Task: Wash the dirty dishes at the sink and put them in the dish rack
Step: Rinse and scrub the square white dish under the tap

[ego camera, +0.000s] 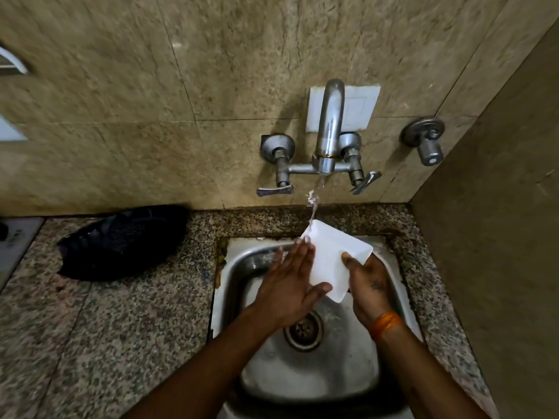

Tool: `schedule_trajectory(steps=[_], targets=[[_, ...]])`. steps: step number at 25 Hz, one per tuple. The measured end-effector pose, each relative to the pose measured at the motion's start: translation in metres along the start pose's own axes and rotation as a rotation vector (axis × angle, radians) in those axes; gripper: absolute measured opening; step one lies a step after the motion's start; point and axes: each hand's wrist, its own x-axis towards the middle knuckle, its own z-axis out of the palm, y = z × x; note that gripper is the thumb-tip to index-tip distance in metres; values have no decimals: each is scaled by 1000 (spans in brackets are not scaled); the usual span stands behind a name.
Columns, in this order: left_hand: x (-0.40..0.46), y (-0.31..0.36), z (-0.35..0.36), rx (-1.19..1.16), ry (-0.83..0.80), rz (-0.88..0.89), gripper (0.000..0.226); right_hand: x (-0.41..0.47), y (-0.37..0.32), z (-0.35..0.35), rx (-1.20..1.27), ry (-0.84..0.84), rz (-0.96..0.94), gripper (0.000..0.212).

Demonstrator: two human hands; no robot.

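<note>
Head-camera view, starting nearest: two bare forearms reach out over a steel sink (402, 285), whose drain (303, 330) lies bare between them, with no other dishes visible in the basin. Just beyond, the right hand (370, 290), an orange thread at its wrist, grips the right edge of a white square plate (332, 261), thumb on the upper face and fingers hidden underneath. The left hand (287, 285) lies flat along the plate's left side, fingers straight and close together, thumb hooked on the near edge, seemingly rubbing rather than gripping. The plate is held tilted above the basin, its far corner under a thin stream of water (314, 204) falling from the wall tap (329, 128). To the left, on the speckled counter (136, 313), lies a dark basket-like object (121, 240), too dim to identify. No dish rack is clearly in view. Judging by this, the plate is mid-rinse; racking it remains.
</note>
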Motion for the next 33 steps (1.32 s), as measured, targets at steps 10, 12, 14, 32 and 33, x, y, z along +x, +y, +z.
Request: schedule_trajectory(steps=[10,12,14,32,33], targets=[[10,-13,-19,98,-136,194,101,-4,2,18,78,-72,157,24],[10,-16,-27,138,-179,235,98,-4,4,19,97,-69,173,26],[23,-37,-40,168,-90,97,91,-5,4,22,106,-92,180,24],[13,-7,-39,-1117,543,-562,31,4,-14,73,-1296,-6,-525,107],[15,-5,-40,-1089,553,-559,34,4,-14,73,-1279,36,-500,106]])
